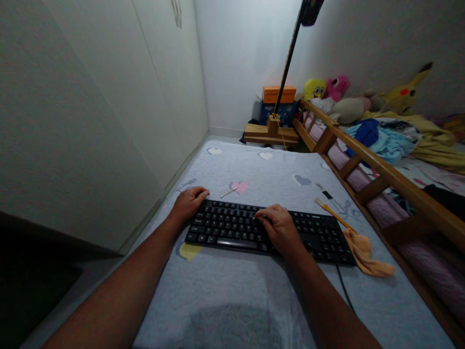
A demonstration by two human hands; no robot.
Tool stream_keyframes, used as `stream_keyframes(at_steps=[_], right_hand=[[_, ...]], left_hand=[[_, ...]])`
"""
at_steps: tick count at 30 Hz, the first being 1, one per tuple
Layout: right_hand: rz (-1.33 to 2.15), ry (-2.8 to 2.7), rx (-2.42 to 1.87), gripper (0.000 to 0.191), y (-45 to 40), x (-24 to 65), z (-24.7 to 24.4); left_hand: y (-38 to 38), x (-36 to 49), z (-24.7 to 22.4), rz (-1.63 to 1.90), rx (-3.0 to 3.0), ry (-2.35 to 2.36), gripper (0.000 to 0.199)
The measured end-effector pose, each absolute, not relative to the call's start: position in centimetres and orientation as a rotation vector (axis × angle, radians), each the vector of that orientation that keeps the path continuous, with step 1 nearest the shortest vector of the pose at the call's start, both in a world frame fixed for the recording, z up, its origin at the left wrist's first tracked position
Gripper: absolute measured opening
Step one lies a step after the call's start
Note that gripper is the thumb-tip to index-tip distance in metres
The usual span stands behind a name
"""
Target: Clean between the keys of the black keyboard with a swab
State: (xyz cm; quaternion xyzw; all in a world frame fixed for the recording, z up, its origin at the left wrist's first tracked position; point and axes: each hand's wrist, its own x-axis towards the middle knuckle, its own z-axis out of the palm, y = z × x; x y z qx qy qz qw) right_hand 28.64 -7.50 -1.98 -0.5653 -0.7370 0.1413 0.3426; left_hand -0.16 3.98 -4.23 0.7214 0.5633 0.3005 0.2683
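A black keyboard (232, 225) lies on the heart-patterned cloth. At its far left corner, my left hand (191, 201) is closed around the edge, thumb towards the top; some fingers are hidden. My right hand (279, 225) is over the keys right of the middle, its fingers pinched on what looks like a cotton swab with a small pale tip at the keys; most of it is hidden. Another cotton swab (228, 192) lies behind the keyboard. To the right are a yellow-handled brush (334, 213), metal tweezers with a black band (327, 194) and a crumpled orange cloth (366, 254).
A wooden bed rail (348, 140) runs along the right, with clothes and plush toys beyond it. White cabinet doors (109, 97) stand close on the left. At the back, a black pole (288, 63) rises from a wooden base. The keyboard's cable (345, 288) trails towards me.
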Motion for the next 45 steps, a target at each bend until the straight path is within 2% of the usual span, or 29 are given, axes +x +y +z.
stream_keyframes(at_steps=[17,28,45], right_hand=[[0.397,-2.006,-1.425,0.017,-8.3,27.9,-1.3],[0.27,-1.935,-1.496,0.014,-7.7,27.8,-1.7],[0.322,-2.02,-1.39,0.012,-8.8,28.4,-1.5]], left_hand=[[4.1,0.0,-4.2,0.78,1.954,1.523,0.042],[4.1,-0.1,-4.3,0.78,1.956,1.516,0.041],[4.1,-0.1,-4.2,0.775,1.946,1.513,0.042]])
